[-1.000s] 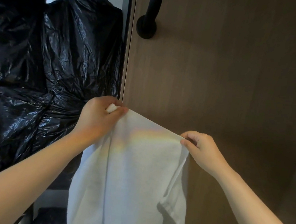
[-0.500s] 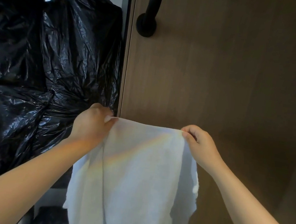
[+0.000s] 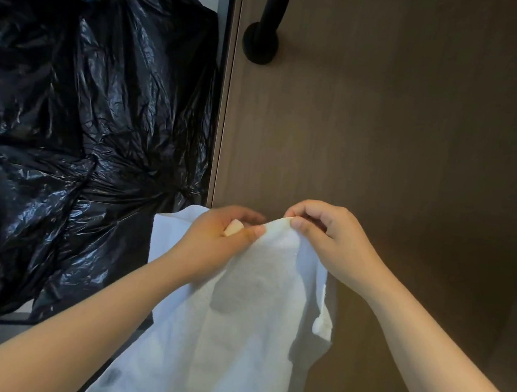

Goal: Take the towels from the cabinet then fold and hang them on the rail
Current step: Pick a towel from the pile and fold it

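Observation:
A white towel (image 3: 248, 321) hangs from both my hands in front of a brown wooden panel. My left hand (image 3: 218, 239) pinches one top corner. My right hand (image 3: 332, 237) pinches the other top corner right beside it, so the two corners almost meet and the cloth sags double below. A black rail (image 3: 269, 16) with a round mount is fixed to the panel above, well clear of the towel.
Bulging black plastic bags (image 3: 83, 131) fill the left side behind a pale vertical frame edge (image 3: 224, 97). The wooden panel (image 3: 415, 132) spans the right. A grey surface shows at the lower left under the bags.
My hands were apart with the towel's top edge stretched between them. They have come together, bringing the two top corners side by side and folding the cloth lengthwise.

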{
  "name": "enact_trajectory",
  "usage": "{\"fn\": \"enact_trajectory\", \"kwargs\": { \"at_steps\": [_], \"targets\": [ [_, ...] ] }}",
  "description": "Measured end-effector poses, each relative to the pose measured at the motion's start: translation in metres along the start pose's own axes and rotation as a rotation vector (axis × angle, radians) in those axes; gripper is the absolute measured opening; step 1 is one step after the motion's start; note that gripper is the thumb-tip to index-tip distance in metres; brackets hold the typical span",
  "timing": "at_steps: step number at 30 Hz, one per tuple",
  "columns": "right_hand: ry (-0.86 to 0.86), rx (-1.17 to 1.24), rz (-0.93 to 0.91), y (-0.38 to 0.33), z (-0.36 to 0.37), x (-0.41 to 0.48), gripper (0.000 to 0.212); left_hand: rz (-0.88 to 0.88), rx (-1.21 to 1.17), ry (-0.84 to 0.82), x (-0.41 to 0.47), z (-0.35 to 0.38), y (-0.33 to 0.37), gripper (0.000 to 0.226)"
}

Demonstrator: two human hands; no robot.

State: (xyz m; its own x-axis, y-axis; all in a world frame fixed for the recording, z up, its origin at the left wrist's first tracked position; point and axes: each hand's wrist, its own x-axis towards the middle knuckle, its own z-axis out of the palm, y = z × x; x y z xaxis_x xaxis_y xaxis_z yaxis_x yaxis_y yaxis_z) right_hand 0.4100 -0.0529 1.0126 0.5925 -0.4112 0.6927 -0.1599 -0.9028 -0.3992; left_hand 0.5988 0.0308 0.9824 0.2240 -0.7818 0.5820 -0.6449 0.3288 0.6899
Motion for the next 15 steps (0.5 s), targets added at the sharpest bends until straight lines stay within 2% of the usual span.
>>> {"fn": "enact_trajectory", "kwargs": {
  "at_steps": [1, 4, 6, 15],
  "targets": [
    [-0.006, -0.007, 0.01, 0.001, -0.001, -0.001, 0.017, -0.013, -0.013, 0.003, 0.001, 0.0, -0.002, 0.011],
    [-0.037, -0.055, 0.049, 0.008, 0.001, -0.005, 0.014, -0.025, -0.061, 0.015, 0.002, 0.0, -0.005, 0.018],
    [-0.041, -0.094, 0.08, 0.014, 0.003, -0.009, 0.013, -0.011, -0.063, 0.073, 0.004, 0.0, -0.002, 0.008],
    [-0.083, -0.162, 0.201, 0.038, -0.01, -0.029, 0.016, -0.004, 0.01, 0.286, 0.017, -0.015, -0.002, 0.01]
  ]
}}
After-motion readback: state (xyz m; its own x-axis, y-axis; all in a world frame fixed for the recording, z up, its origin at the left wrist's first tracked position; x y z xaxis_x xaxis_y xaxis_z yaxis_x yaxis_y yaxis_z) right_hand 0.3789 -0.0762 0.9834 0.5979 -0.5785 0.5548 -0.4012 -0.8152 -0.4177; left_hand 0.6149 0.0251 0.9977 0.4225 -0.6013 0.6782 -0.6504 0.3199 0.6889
